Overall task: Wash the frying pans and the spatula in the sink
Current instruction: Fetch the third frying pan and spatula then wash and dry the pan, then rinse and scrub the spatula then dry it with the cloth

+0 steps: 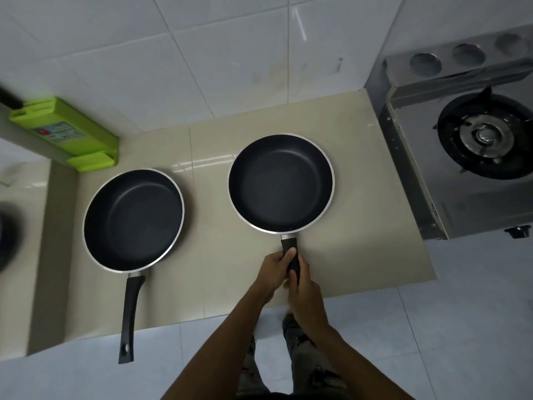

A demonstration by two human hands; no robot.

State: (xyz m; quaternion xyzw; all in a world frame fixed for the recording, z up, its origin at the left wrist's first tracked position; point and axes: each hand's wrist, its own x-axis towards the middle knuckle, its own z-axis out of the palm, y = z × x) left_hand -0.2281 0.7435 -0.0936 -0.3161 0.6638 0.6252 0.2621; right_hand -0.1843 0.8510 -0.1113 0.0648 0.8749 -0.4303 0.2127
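Observation:
Two black non-stick frying pans with silver rims lie on the beige tiled counter (210,255). The left pan (134,219) rests alone, its black handle pointing toward me over the counter's front edge. Further right and back sits the right pan (281,183). Both hands are on its short black handle: my left hand (274,268) grips it from the left, and my right hand (302,284) wraps it from the right, just behind. No spatula and no sink basin are plainly in view.
A green knife holder (66,134) stands against the white tiled wall at the back left. A steel gas stove with a black burner (484,137) occupies the right side. A dark blurred object (5,235) shows at the far left edge. My legs stand below the counter edge.

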